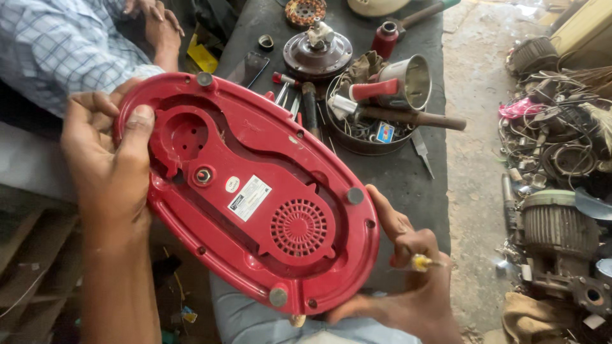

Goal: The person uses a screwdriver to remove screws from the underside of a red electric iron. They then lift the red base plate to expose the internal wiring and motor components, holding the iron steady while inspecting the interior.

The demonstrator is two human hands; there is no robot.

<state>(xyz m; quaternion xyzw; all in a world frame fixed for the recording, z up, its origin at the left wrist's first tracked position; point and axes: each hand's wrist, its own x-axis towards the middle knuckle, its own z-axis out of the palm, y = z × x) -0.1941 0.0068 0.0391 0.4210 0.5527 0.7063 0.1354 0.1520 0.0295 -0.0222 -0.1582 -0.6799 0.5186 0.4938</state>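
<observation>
We are holding a red oval appliance base (255, 191) tilted above the dark workbench (408, 172), underside facing us. Our left hand (108, 165) is gripping its upper end, thumb pressed flat on the plastic. Our right hand (408, 280) is supporting the lower rim while pinching a yellow-handled screwdriver (421, 262) (only its handle is showing). A round tin of tools (370, 121) is sitting just beyond, and another person's checked sleeve (57, 44) is resting nearby.

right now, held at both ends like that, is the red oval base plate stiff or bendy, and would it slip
The red oval base plate probably stays stiff: raised ribs and a moulded rim run around it. It looks fairly light, thin plastic with a vent grille. Its glossy surface could slip, though the left hand wraps the rim and the right hand props the lower edge.
</observation>
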